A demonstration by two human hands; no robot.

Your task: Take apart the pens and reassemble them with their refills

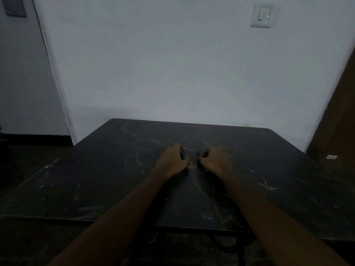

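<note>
Both my hands rest on a dark marble-patterned table (115,179) near its middle, a short gap between them. My left hand (172,160) is closed around a dark blue pen (182,153); its blue end shows above the fingers and its dark tip (186,171) pokes out below the palm. My right hand (215,160) is closed around a second blue pen (198,153), of which only a short blue end shows past the thumb. The light is dim, and most of each pen is hidden inside the fists.
A pale wall rises directly behind the table, with a light switch (262,15) high on the right. A brown door or panel (338,116) stands at the right edge. A small white object (332,156) lies beyond the table's right side. Dark floor lies to the left.
</note>
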